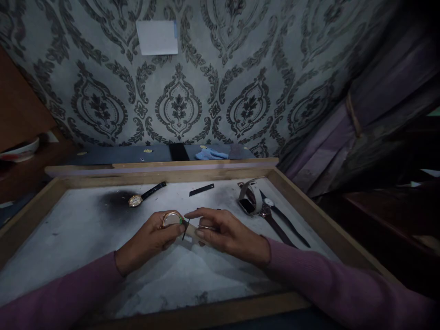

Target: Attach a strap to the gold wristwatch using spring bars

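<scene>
In my left hand (pixel 151 236), closed around its rim, is a wristwatch (pixel 172 220) with a round gold-coloured case. Its pale face or back is turned up, and the thumb presses on the case's lower right edge. A light strap (pixel 191 230) runs from the case toward my right hand (pixel 227 233). That hand's thumb and bent fingers close on the strap, while its index finger reaches out to the case edge. A thin dark strip (pixel 186 229) stands across the strap by the case. Something thin and shiny shows between the right fingers; I cannot make out what it is.
A shallow wooden-rimmed tray (pixel 195 173) with a whitish bottom lies under my hands. Inside it are a gold watch with a black strap (pixel 135 200), a dark flat blade (pixel 201 189) and several watches (pixel 270 202) at right. Behind the rim lies a blue cloth (pixel 211 154).
</scene>
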`<action>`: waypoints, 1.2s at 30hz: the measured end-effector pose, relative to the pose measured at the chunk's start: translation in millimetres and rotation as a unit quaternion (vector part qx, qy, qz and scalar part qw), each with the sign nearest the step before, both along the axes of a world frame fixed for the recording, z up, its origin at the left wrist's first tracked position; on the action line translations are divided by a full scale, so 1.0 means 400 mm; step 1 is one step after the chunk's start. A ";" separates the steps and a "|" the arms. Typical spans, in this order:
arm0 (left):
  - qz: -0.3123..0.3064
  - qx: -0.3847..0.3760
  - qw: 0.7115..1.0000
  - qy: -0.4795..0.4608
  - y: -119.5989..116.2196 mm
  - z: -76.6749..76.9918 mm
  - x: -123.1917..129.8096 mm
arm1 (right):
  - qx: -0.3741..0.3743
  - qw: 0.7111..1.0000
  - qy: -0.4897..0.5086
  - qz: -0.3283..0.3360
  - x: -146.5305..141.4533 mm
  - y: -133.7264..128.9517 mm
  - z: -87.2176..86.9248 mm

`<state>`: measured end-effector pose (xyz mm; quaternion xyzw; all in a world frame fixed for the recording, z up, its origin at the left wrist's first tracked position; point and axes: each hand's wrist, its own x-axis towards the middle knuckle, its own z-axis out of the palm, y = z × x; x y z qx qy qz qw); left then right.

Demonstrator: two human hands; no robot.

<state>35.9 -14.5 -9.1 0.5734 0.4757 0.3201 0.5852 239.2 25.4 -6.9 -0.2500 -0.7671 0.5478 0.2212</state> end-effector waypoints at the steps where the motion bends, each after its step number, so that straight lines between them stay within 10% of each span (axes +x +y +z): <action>1: -0.001 0.001 1.000 0.002 0.001 -0.002 -0.001 | -0.004 1.000 0.003 0.000 0.000 0.000 0.000; 18: -0.007 0.018 1.000 0.007 0.004 0.005 -0.004 | 0.020 0.993 -0.047 -0.107 0.000 0.017 0.000; 25: 0.001 0.014 1.000 0.007 0.005 0.002 -0.007 | -0.087 0.995 0.002 -0.040 0.000 0.012 0.010; 36: -0.008 0.022 1.000 -0.018 0.009 -0.021 -0.014 | -0.160 0.973 0.074 -0.147 -0.043 0.038 -0.007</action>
